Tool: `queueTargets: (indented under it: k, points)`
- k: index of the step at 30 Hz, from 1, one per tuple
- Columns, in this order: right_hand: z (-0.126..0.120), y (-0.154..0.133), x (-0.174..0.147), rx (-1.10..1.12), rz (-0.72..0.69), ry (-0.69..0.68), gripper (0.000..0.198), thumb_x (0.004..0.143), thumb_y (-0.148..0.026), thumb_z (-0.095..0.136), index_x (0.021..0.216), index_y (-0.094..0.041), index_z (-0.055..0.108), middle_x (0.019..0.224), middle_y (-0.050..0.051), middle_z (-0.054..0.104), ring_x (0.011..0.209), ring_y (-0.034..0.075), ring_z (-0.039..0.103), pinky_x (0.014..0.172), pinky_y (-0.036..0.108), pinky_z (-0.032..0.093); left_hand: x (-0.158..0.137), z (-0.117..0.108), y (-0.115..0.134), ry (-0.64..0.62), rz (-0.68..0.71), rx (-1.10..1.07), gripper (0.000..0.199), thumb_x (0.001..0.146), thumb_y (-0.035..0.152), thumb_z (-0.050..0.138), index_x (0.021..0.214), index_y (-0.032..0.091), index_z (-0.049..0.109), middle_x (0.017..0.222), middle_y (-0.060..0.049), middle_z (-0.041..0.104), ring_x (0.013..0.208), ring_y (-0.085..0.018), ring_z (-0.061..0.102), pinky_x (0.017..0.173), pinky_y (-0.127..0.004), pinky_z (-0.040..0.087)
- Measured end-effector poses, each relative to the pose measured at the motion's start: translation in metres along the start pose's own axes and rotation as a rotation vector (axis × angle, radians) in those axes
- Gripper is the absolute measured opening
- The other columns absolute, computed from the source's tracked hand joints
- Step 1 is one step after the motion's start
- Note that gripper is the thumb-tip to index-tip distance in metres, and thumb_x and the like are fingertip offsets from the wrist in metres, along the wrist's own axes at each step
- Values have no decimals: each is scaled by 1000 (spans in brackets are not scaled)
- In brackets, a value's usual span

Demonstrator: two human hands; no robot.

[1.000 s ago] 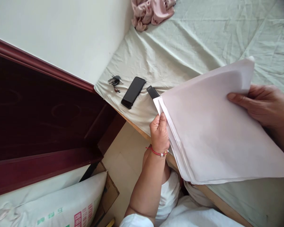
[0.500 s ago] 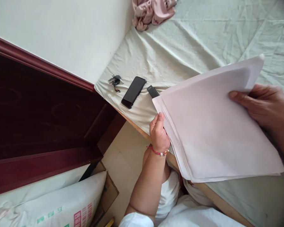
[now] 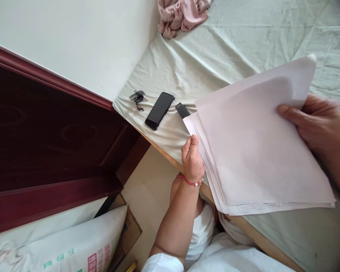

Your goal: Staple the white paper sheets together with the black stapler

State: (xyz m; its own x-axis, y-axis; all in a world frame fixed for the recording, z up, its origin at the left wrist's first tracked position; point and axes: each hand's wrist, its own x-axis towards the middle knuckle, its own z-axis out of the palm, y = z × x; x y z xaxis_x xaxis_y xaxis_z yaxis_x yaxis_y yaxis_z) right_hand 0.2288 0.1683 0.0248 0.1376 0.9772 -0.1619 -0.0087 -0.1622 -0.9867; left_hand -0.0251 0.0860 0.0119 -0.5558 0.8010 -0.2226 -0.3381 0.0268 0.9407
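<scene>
A loose stack of white paper sheets (image 3: 260,151) is held up over the bed's near edge. My left hand (image 3: 192,158), with a red cord bracelet at the wrist, is closed on the stack's left edge. My right hand (image 3: 314,122) pinches the right edge, thumb on top of the front sheet and fingers behind it. That sheet bows and sits a little askew from those beneath, and lines of print show along the lower edge. A small black device (image 3: 182,110) lies by the stack's upper left corner, partly covered by the paper.
On the pale green bed sheet (image 3: 229,49) lie a black smartphone (image 3: 159,110), a bunch of keys (image 3: 137,97) and a crumpled pink cloth (image 3: 184,17). Dark red wooden furniture (image 3: 51,132) stands at left. Below it are a white printed sack (image 3: 73,241) and cardboard (image 3: 130,230).
My right hand has moved slightly up, shifting the top sheet up and right against those below. More printed lines show at the lower edge. The left hand has barely moved.
</scene>
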Motion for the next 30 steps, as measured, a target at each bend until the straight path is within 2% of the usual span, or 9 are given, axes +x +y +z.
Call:
queueTargets:
  k: [3,7,14,23,26,30]
  points:
    - [-2,4,3,-30,-50,32,30,75,-39,92,101,-26,86,97,0,81,70,10,68,63,21,58,0,1,2,13,-7,-18,45,77,61,88,94,20,82,104,-6,81,127,-28,70,121,-44,46]
    - [-3,7,5,-16,-90,60,31,74,-39,94,100,-25,86,100,1,81,77,14,71,75,29,63,1,2,2,-52,13,-12,41,82,59,84,91,19,82,96,-5,80,121,-26,72,118,-42,48]
    - [0,2,3,61,-19,22,31,69,-39,96,95,-23,86,92,3,81,66,12,69,63,24,62,0,3,-1,-22,5,2,44,79,62,86,91,20,81,101,-5,80,119,-26,71,117,-40,48]
    - [1,0,1,48,29,40,27,70,-34,93,92,-22,86,86,3,80,61,14,68,56,27,61,-3,4,1,-105,57,81,41,90,63,75,90,22,80,95,-3,78,108,-24,72,104,-35,54]
    - [1,0,1,40,39,39,27,70,-35,94,92,-22,86,86,3,80,61,15,69,53,26,60,-3,5,-1,-52,39,67,38,87,60,79,90,22,81,95,-3,78,113,-24,71,107,-35,52]
    - [1,1,1,35,40,21,28,71,-35,93,95,-22,86,87,3,80,60,13,68,54,24,60,-1,5,-6,114,37,25,29,78,49,88,88,23,81,96,-1,78,112,-23,71,108,-36,51]
